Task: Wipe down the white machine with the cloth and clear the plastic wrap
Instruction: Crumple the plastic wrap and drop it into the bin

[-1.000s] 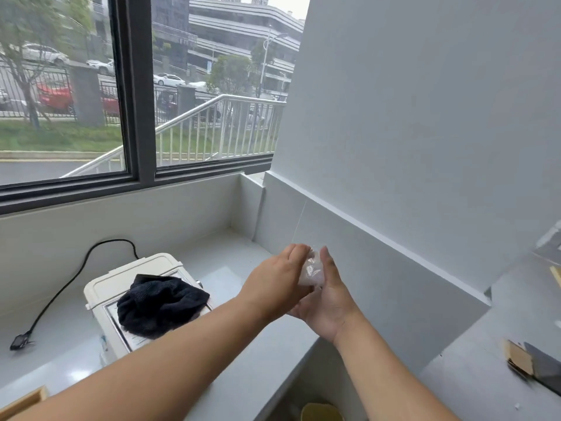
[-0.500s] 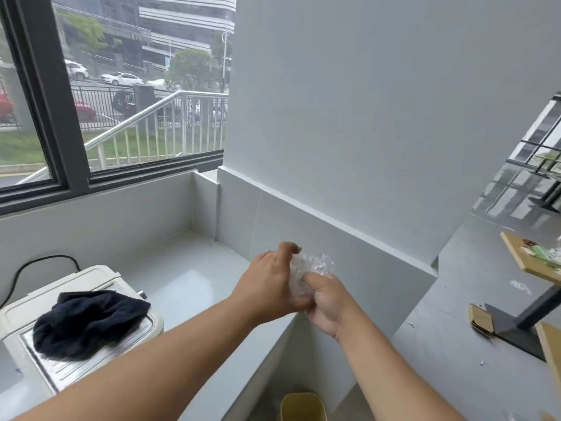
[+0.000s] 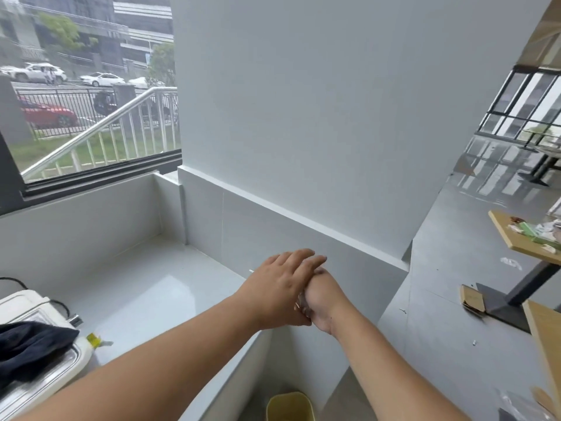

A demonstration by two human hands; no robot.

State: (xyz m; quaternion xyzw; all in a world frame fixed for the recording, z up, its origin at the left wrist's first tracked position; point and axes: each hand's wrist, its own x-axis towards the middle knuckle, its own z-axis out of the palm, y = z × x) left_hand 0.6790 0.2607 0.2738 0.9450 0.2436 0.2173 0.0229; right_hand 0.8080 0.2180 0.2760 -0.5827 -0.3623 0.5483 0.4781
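Hands: your left hand (image 3: 280, 288) lies flat over your right hand (image 3: 323, 302), palm to palm, out past the surface (image 3: 145, 287) edge.
Wrap: only a glint of the wrap (image 3: 300, 305) shows in the seam between the palms, so it sits sandwiched there.
Why held so: my read is you're pressing it into a tight wad so it drops clean.
Left fingers (image 3: 306, 259): stretched straight and close together, pressing down, not curled.
Right fingers: hidden under the left hand; I can't tell if they're curled round the wrap.
Wrap's axis: too crushed and covered to give any long axis or heading.
Bin: a yellow bin (image 3: 288, 405) stands on the floor below your hands, likely where the wad goes.
Machine: the white machine (image 3: 39, 311) sits at the far left on the surface, long side running toward you.
Cloth: the dark cloth (image 3: 30, 344) is heaped on its top, parked while both hands are busy.
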